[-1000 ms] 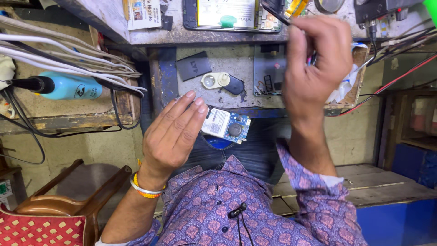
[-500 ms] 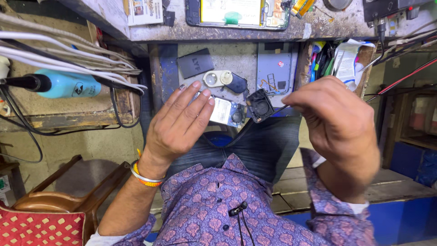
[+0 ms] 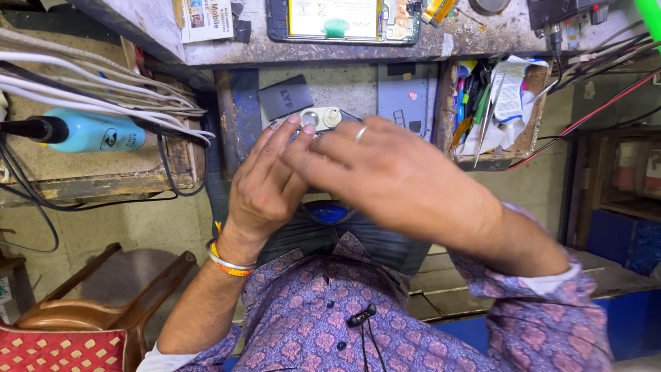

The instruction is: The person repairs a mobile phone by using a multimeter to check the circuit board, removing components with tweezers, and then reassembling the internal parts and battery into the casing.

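My right hand (image 3: 392, 179) sits over my left hand (image 3: 265, 182) mid-frame, fingers overlapping. Can't tell if either grips anything. Opened phone (image 3: 344, 19) lies at top centre.

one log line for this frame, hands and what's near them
left hand: raised, contents hidden | right hand: crossing over left, blurred | behind: open drawer

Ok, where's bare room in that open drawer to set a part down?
Bare patch on the drawer floor, between the black pouch and the grey panel. Crowded: under both hands, left hand and right hand, and the tool compartment.
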